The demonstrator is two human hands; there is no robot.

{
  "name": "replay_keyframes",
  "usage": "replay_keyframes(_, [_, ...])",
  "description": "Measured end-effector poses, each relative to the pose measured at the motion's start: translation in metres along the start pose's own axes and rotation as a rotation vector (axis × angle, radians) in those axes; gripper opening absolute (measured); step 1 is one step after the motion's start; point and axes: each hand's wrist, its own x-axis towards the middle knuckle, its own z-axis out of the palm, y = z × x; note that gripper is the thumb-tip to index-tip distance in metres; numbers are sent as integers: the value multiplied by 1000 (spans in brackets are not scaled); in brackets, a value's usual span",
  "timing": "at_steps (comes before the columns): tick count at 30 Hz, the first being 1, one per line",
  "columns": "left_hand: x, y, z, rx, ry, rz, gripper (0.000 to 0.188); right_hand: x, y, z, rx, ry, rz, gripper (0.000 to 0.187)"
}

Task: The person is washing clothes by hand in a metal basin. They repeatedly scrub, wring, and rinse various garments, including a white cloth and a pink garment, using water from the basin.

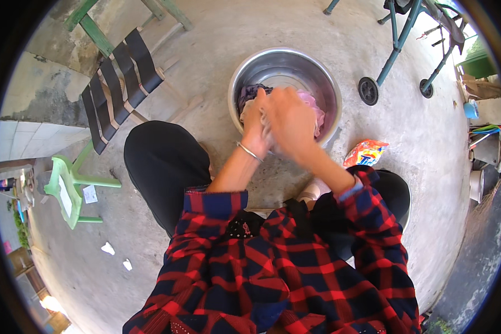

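Checked shirt (273, 278) is nearest; at 12 o'clock, over the basin (327, 83), left hand (255, 125) and right hand (290, 119) meet, seemingly clamped on pale cloth (266, 125). Dark cloth (249, 96) lies at the basin's 9 o'clock, pink cloth (317, 111) at 4. Handwashing looks midway; no finished piece shows outside, so all three probably remain.

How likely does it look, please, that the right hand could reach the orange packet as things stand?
Probably yes: the orange packet lies mostly uncovered beside the basin, over which the right hand works.
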Motion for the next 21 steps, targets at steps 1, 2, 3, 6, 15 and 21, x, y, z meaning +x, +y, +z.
replay_keyframes(1, [14, 16, -39, -20, -286, -8, 26, -10, -20, 1, 56, 46, -155, 25])
replay_keyframes(2, [9, 9, -38, 18, -168, 4, 26, -15, -25, 0, 91, 91, -303, 25])
replay_keyframes(3, [4, 1, -33, 57, -54, 9, 26, -19, -6, 10, -196, -135, -263, 21])
replay_keyframes(6, [-21, -21, 48, 250, 467, 193, 32, 25, 30, -13, -199, -388, 272, 17])
replay_keyframes(15, [-13, -21, 15, 234, 295, 127, 25, 16, 25, 0, -201, -294, 198, 24])
replay_keyframes(21, [-13, 15, -6, 154, 26, 18, 20, -16, -19, 3, -26, 24, -121, 29])
